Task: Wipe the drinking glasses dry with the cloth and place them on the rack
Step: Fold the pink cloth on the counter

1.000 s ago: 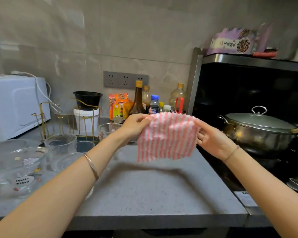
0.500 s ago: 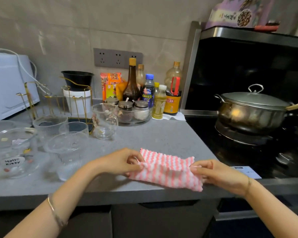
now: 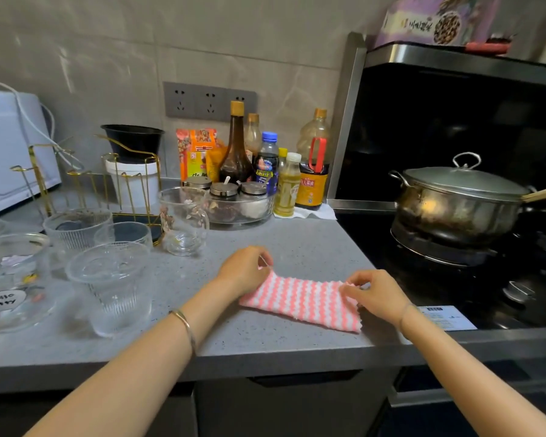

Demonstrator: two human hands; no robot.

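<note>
From the head view, you are at the preparing step: the pink-and-white striped cloth (image 3: 300,302) lies folded into a flat band on the grey speckled counter (image 3: 265,348), near its front edge and just left of the stove, and no glass has been wiped yet by the look of it. Your left hand (image 3: 245,268) sits at the cloth's far left corner, fingers curled down and pinching the edge. Your right hand (image 3: 375,294) is at the right end, thumb and fingertips pinching the fabric there. Both forearms reach in low from the front, wrists just above the counter. The drinking glasses stand in a cluster well to the left of the cloth: a clear ribbed tumbler (image 3: 111,285) nearest you, two more clear ribbed glasses (image 3: 76,228) behind it, and a clear handled glass mug (image 3: 183,220) further back. The gold wire rack (image 3: 85,181) stands behind them against the wall, and its prongs look bare. The next move, as I judge it, calls for gathering the cloth into one hand and reaching left with the other for the nearest tumbler, gripping it firmly since wet glass may slip.
</note>
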